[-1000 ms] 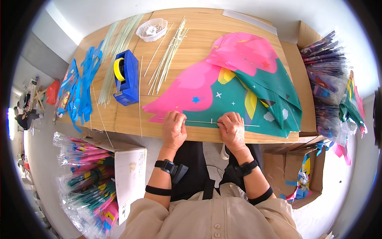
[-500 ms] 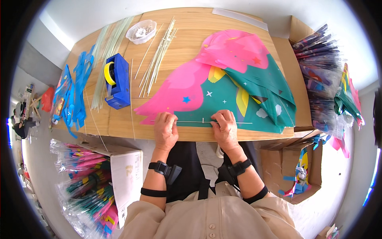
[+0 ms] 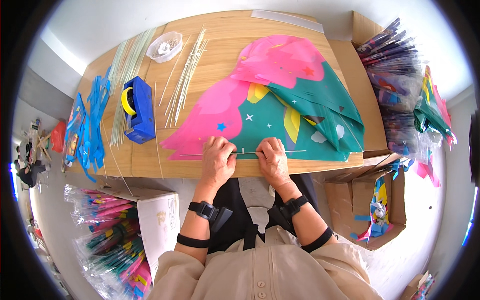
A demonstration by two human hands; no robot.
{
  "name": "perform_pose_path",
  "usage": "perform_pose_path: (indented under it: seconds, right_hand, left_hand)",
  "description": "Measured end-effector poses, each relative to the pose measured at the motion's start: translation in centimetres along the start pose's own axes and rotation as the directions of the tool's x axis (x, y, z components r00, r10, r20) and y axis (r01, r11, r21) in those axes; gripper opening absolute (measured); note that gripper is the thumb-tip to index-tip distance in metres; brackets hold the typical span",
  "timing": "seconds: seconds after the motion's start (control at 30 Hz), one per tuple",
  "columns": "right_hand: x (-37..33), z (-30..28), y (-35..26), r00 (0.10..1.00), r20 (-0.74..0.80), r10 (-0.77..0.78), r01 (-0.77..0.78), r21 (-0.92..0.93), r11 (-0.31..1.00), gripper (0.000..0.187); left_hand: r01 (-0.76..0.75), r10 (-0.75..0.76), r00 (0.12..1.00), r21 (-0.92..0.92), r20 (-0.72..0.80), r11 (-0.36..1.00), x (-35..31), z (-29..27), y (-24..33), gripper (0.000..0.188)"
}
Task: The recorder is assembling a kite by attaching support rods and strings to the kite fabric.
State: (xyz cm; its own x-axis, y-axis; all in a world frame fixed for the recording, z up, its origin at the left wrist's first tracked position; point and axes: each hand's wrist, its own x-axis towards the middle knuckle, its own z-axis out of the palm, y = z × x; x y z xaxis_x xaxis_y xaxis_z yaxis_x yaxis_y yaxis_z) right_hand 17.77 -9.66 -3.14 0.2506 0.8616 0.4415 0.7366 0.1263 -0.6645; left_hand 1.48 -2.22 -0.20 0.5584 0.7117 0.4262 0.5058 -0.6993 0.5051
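Rod (image 3: 296,151) is being pinched by left hand (image 3: 218,156) and right hand (image 3: 272,159) | being held along near edge of sheet (image 3: 250,135), near side of worktop (image 3: 215,55) | risk: by uneven pulling, rod could be getting skewed, sheet puckered

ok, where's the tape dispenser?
Head view, left part of the table: tape dispenser sits right of the blue strips, below the plastic tub in frame.

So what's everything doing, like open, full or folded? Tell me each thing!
Pink-and-green sheet: partly folded over
Thin white rod: straight, along the sheet's near edge
Left hand: curled, fingertips at the rod, grip unclear
Right hand: same
Blue tape dispenser: loaded with yellow tape
Clear tub: open, holding small things
Pale sticks: loosely bunched
Blue strips: heaped
Left box: open, full
Lower right box: open, partly filled
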Motion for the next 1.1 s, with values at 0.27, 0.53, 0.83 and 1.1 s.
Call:
perform_pose_path:
  seconds: [0.27, 0.53, 0.83, 1.1]
  right_hand:
    - [-0.1, -0.1, -0.2, 1.000, 0.024, -0.007, 0.008, -0.036, 0.999, 0.012]
    - [0.0, -0.2, -0.3, 1.000, 0.009, -0.022, 0.022, -0.031, 0.999, 0.013]
    - [-0.2, -0.2, -0.4, 0.999, -0.004, -0.050, 0.049, -0.084, 0.995, 0.013]
    - [-0.3, -0.4, -0.3, 0.999, -0.003, -0.041, 0.040, -0.107, 0.993, 0.014]
  left_hand:
    - [-0.005, 0.005, 1.000, 0.004, -0.017, 1.000, 0.1, 1.5, 0.3, 0.015]
    - [-0.016, 0.016, 0.999, 0.018, -0.036, 1.000, 0.2, 1.9, 0.6, 0.015]
    - [-0.020, 0.020, 0.999, 0.001, -0.047, 1.000, 0.3, 2.1, 0.5, 0.015]
    - [-0.015, 0.016, 0.999, 0.023, -0.034, 1.000, 0.2, 2.2, 0.6, 0.015]
